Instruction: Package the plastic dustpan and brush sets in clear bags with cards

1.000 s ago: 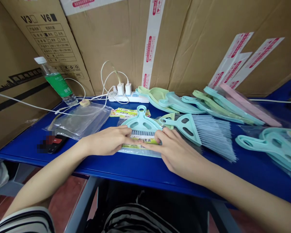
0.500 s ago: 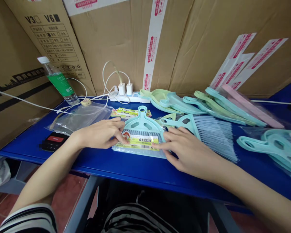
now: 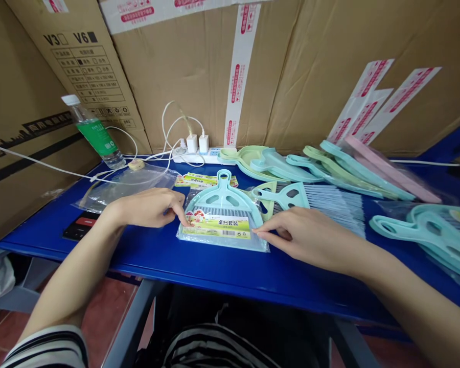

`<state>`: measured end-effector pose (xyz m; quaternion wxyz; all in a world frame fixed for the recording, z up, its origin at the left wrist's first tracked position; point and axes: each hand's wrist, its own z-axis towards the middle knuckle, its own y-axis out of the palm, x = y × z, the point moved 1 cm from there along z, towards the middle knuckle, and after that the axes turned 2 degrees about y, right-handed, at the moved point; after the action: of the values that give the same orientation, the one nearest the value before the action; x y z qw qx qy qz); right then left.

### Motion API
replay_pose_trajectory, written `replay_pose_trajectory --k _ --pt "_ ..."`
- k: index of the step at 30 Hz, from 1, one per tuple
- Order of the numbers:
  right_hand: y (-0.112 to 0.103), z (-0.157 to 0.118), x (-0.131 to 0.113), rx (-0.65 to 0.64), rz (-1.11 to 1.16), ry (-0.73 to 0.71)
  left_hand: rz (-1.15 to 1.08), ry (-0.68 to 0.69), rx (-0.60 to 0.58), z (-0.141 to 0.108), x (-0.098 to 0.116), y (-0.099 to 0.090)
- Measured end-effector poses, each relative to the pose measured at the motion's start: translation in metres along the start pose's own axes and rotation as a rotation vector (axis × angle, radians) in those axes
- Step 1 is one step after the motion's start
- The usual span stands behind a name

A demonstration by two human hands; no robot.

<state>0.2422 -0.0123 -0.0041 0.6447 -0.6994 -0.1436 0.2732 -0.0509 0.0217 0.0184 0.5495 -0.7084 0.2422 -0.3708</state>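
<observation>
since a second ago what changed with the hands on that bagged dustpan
Both hands have drawn apart, off the middle of the bagged dustpan and its yellow-green label, which now shows uncovered. The left hand rests a fingertip on the label's left end; the right hand has its fingertips at the bag's right side. Neither grips it. The loose brush, water bottle and power strip stayed put.

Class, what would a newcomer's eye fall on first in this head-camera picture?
First comes the pale turquoise plastic dustpan in a clear bag at the middle of the bright blue table, its yellow-green label facing up. The left hand and right hand touch the bag from either side. To the right lie a turquoise-handled brush and more pastel dustpans.
</observation>
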Motion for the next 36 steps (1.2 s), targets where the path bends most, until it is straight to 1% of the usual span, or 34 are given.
replay_pose_trajectory --k 4,9,12,15,18,21,26,31,36 --pt "-0.002 0.004 -0.003 -0.001 0.037 0.051 -0.155 0.010 0.002 0.004 -0.004 0.001" --pt "0.002 0.006 -0.003 0.030 0.117 0.052 -0.256 -0.033 -0.003 0.008 -0.007 0.004" --pt "0.004 0.008 -0.005 -0.002 0.146 0.074 -0.268 -0.040 -0.003 0.009 -0.005 0.005" --pt "0.007 0.009 -0.009 -0.024 0.120 0.100 -0.227 -0.036 -0.006 0.008 0.000 0.003" --pt "0.009 0.010 -0.010 -0.022 0.076 0.114 -0.192 -0.030 0.000 0.008 0.004 0.002" --pt "0.012 0.010 -0.010 -0.001 0.104 0.117 -0.204 -0.069 0.008 0.009 0.005 0.004" --pt "0.012 0.008 -0.010 0.045 0.278 0.062 -0.252 -0.119 0.033 0.012 0.003 0.008" --pt "0.011 0.008 -0.011 0.053 0.522 0.010 -0.316 -0.201 -0.015 0.012 -0.004 0.012" --pt "0.015 0.008 -0.014 0.110 0.652 0.046 -0.374 -0.216 -0.038 0.009 -0.010 0.013"
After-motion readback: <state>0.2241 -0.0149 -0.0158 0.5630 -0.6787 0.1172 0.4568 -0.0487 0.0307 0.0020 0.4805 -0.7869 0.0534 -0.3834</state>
